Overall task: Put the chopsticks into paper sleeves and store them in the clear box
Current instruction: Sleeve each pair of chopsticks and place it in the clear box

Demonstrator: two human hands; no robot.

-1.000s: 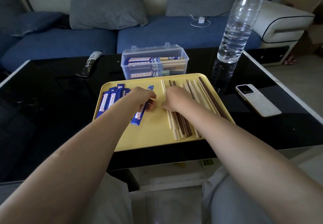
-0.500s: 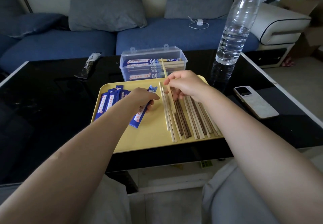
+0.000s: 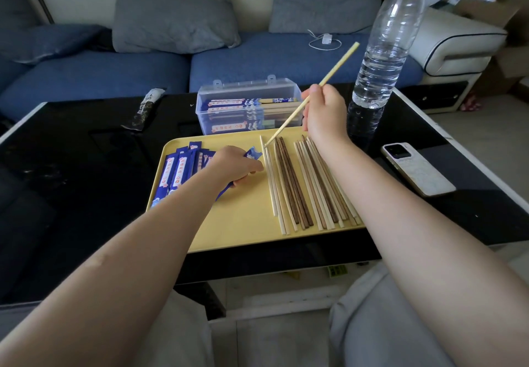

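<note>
Pinching one pale chopstick [image 3: 312,96], the right hand [image 3: 323,112] is tilting it over the tray [image 3: 243,232]; the left hand [image 3: 236,166] is gripping a blue sleeve [image 3: 253,153]. Best aiming the low tip squarely into the sleeve's mouth. Box [image 3: 249,109] sitting just beyond.

yellow tray [image 3: 246,232], blue sleeves [image 3: 174,172], black table [image 3: 86,166]

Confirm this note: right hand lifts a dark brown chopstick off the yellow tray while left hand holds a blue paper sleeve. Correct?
Not quite. In the head view the chopstick in the right hand is pale bamboo, not dark brown. The left hand does hold a blue paper sleeve on the yellow tray.
</note>
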